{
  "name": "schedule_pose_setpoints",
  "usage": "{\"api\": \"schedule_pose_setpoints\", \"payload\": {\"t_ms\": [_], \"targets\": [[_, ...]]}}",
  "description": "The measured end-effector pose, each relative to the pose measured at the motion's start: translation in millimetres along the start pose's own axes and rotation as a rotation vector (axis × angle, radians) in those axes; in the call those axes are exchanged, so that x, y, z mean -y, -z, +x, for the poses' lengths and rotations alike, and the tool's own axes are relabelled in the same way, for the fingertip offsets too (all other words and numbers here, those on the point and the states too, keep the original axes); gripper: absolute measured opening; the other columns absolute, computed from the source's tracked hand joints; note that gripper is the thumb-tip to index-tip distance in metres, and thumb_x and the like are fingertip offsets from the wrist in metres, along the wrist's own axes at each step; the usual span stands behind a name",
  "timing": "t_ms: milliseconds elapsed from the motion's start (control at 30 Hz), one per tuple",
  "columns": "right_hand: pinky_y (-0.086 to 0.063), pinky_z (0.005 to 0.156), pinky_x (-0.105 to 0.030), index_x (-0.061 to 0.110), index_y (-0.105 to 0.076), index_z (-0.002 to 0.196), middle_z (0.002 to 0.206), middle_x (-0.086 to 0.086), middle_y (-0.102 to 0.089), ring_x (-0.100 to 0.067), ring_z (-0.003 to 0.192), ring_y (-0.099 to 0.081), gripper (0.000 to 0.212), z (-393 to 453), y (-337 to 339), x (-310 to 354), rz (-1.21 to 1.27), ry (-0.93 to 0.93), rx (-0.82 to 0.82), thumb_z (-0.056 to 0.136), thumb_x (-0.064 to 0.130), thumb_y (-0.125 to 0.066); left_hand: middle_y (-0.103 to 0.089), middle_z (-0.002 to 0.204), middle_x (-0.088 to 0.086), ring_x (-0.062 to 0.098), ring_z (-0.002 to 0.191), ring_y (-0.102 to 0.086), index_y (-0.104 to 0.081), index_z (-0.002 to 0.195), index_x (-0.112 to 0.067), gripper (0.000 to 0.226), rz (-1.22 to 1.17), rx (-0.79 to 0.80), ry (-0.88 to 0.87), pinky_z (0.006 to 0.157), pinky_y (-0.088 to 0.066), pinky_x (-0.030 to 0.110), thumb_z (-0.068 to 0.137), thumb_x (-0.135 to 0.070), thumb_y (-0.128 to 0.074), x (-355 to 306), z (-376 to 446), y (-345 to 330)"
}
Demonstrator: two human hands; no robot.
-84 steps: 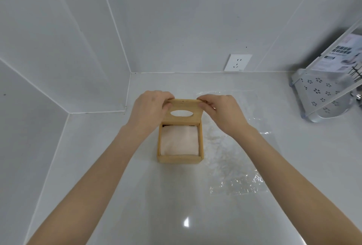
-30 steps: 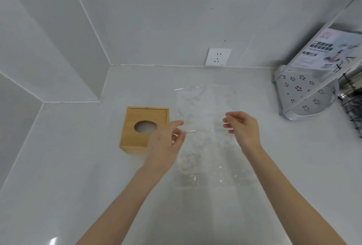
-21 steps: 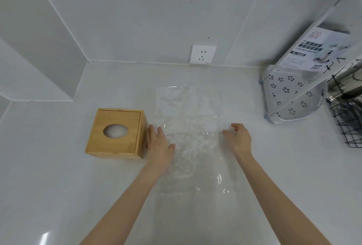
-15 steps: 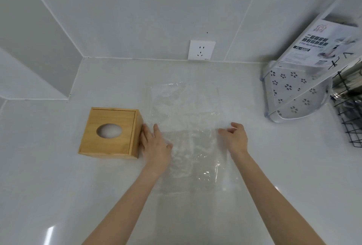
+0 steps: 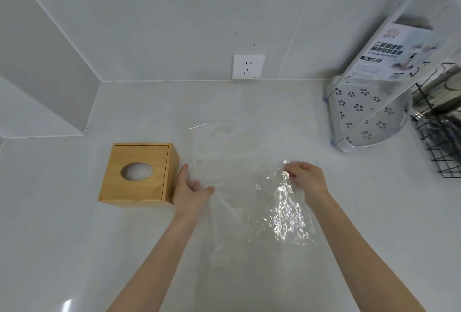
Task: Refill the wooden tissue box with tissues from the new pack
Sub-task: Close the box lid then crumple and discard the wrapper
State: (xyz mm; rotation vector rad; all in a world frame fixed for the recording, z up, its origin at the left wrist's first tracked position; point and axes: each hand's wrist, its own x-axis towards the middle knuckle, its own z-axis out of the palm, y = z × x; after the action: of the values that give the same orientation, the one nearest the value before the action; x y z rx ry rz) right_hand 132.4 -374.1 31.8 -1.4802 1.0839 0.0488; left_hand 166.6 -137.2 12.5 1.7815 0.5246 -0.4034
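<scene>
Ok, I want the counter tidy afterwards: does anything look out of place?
Only the crumpled clear plastic wrapper, spread across the white counter; both hands are on it. The closed wooden tissue box sits square.

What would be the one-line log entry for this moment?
box: closed, refilled | wrapper: empty, being lifted | left hand: on wrapper | right hand: pinching wrapper

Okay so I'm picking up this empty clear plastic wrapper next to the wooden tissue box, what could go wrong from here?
1. The crinkled clear plastic wrapper is thin and glossy; the right hand pinches only an edge, so it may slip free.
2. The left hand sits right beside the square wooden tissue box with the oval opening; a sweeping pull could nudge the box along the smooth white counter.
</scene>
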Motion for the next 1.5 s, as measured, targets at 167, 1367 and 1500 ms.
{"api": "schedule_pose_setpoints", "payload": {"t_ms": [167,1367,1500], "targets": [[-0.045,0.064,-0.026,0.016,-0.053,0.112,0.076,-0.012,-0.059,-0.019,0.066,-0.053,0.035,-14.2,11.1,3.5,0.129,0.064,0.031,0.081,0.003,-0.062,-0.056,0.075,-0.003,-0.001,0.064,-0.054,-0.052,0.127,-0.013,0.05,-0.149,0.129,-0.028,0.051,-0.041,0.0,0.081,0.002,-0.063,-15.7,-8.3,15.2],[-0.052,0.042,-0.02,0.008,-0.067,0.084,0.063,0.0,-0.074,-0.009,0.053,-0.068,0.012,-148.7,31.3,81.2,0.202,0.314,0.535,0.084,0.002,-0.057,-0.065,0.117,0.019,0.03,0.112,-0.06,-0.063,0.112,0.0,0.1,-0.521,0.86,0.164,0.089,-0.049,0.036,0.077,-0.078,-0.01,-97.4,-47.0,84.8],[-0.053,0.044,-0.018,0.011,-0.067,0.088,0.065,0.003,-0.075,-0.006,0.056,-0.07,0.01,-138.8,13.3,60.2,0.262,0.186,0.522,0.086,0.007,-0.058,-0.055,0.129,0.023,0.033,0.115,-0.057,-0.053,0.126,-0.002,0.091,-0.702,1.245,0.201,0.09,-0.052,0.036,0.076,-0.075,-0.036,-95.0,-61.8,77.8]]}}
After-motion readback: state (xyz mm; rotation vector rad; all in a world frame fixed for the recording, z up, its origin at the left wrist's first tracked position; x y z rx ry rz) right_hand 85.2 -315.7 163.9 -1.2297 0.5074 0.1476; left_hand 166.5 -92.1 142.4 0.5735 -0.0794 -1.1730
